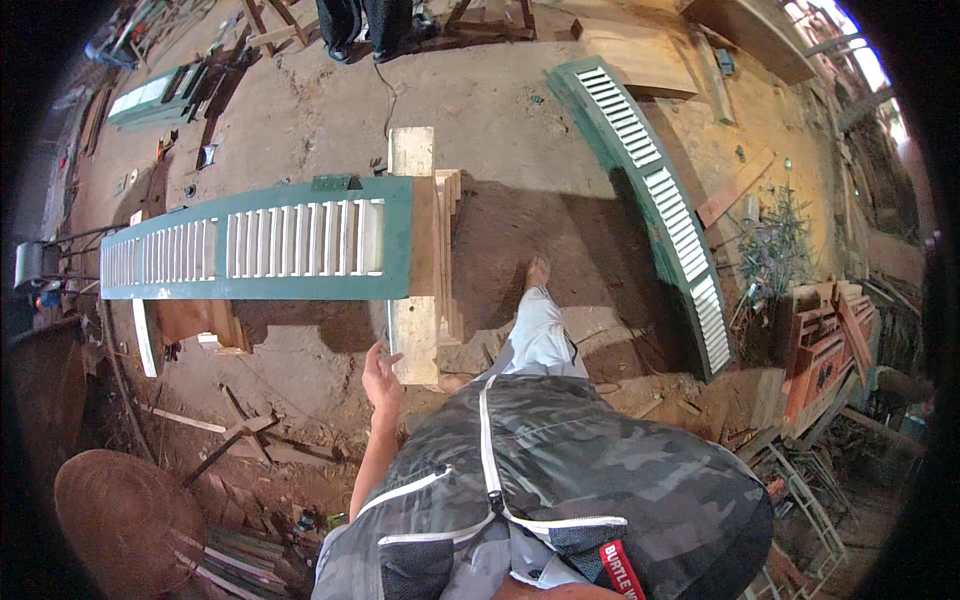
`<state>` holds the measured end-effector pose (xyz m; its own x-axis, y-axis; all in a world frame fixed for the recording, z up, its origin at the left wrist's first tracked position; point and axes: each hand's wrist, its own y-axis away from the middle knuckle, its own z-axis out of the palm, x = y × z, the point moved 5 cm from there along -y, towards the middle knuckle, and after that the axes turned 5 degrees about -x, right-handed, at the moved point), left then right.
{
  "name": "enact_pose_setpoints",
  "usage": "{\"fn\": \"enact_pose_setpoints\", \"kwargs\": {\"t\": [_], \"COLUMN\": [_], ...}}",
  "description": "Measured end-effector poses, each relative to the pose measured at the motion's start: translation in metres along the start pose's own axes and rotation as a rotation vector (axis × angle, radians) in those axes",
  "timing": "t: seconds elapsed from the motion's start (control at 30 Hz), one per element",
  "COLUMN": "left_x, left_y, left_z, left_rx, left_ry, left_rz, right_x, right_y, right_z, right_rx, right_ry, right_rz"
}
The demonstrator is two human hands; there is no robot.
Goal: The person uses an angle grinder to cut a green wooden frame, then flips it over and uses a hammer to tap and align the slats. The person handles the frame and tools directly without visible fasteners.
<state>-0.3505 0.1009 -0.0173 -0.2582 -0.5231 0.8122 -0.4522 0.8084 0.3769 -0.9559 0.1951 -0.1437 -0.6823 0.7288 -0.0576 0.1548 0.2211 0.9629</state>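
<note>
A long green louvered shutter panel (402,240) with white slats lies across wooden supports in front of me, to the left. Beneath its right end runs a pale board (412,345), and beside that board is a stepped wooden support (448,215). My left hand (380,378) is just below the panel, close to the left edge of the pale board. Its fingers are partly spread, and I see nothing held in them. Whether a fingertip touches the board cannot be told. My right hand is out of view.
A second green shutter (660,185) with white slats rests on the right. Another person's legs (365,25) are at the far side. Reddish wooden frames (825,345) lean at right, near a leafy plant (775,240). A round brown disc (130,515) and crossed sticks (248,427) are at lower left.
</note>
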Motion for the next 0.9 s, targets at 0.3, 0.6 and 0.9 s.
{"fn": "enact_pose_setpoints", "kwargs": {"t": [0.3, 0.6, 0.9], "left_x": [-0.019, 0.075, 0.053], "left_y": [-0.051, -0.238, -0.305], "left_z": [0.041, 0.011, -0.019], "left_rx": [0.637, 1.097, 0.752], "left_ry": [0.14, -0.372, -0.538], "left_rz": [-0.152, -0.427, -0.924], "right_x": [-0.226, -0.552, -0.671], "right_y": [-0.14, -0.074, -0.092], "right_z": [-0.282, -0.472, -0.41], "right_rx": [0.081, 0.262, 0.032], "right_ry": [-0.069, -0.052, 0.412], "right_rz": [-0.384, -0.706, -0.497]}}
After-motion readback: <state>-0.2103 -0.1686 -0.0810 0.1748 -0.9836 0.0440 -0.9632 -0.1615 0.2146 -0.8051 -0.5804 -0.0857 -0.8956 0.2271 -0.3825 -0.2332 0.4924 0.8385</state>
